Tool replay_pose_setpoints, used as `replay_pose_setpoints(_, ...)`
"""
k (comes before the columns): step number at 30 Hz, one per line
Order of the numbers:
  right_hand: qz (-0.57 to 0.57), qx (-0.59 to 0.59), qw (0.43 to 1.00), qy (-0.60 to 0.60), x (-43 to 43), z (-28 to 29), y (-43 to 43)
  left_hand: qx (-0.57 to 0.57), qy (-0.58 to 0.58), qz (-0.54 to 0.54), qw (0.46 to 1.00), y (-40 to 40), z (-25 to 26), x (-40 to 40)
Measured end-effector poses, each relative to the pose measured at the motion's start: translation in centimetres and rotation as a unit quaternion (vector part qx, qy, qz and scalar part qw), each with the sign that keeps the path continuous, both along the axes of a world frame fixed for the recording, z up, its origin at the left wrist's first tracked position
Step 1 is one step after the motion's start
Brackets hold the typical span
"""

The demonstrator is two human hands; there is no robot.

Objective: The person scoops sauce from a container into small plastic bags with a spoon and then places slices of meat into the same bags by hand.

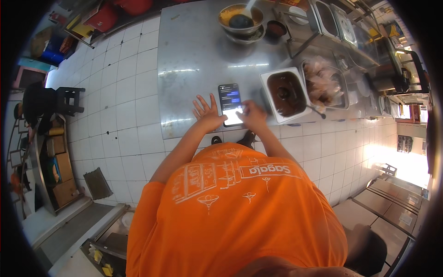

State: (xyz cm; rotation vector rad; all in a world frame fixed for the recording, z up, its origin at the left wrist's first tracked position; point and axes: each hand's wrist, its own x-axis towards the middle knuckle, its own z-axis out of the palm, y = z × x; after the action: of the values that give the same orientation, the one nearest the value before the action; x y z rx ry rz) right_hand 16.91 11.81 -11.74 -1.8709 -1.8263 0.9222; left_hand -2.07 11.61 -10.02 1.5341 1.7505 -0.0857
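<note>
A smartphone (229, 104) with a lit screen lies on the steel worktop (187, 83) near its front edge. My left hand (207, 114) is at its left side, fingers spread, the thumb at the lower part of the screen. On the other side, my right hand (253, 114) has its thumb over the lower right of the screen and its fingers bent; nothing is seen held in it. Right of that hand stands a rectangular steel pan (265, 86) of dark brown sauce, with a utensil handle over its rim.
Behind the sauce pan, a steel tray (346, 93) holds plastic-wrapped food. Stacked metal bowls (223, 26), the upper with orange contents and a ladle, stand at the back beside a small dark bowl (276, 29). A metal rack (301, 46) rises at the right.
</note>
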Motion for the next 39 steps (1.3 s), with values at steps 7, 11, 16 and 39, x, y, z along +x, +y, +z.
replay_pose_setpoints(7,0.040,-0.007,0.999,0.005,0.6,0.9,-0.1,0.002,0.001,0.000,1.000,0.0,-0.1,0.0)
replay_pose_setpoints(11,0.051,0.000,0.999,-0.001,0.7,0.8,-0.1,0.008,-0.001,0.001,1.000,0.0,-0.2,0.0)
replay_pose_setpoints(16,0.020,-0.004,0.999,-0.029,-0.4,0.7,0.0,0.003,0.003,-0.001,1.000,0.0,-0.2,0.0)
replay_pose_setpoints(39,0.038,-0.030,0.998,0.043,1.4,0.2,0.6,-0.007,0.007,-0.013,1.000,0.0,0.0,0.0)
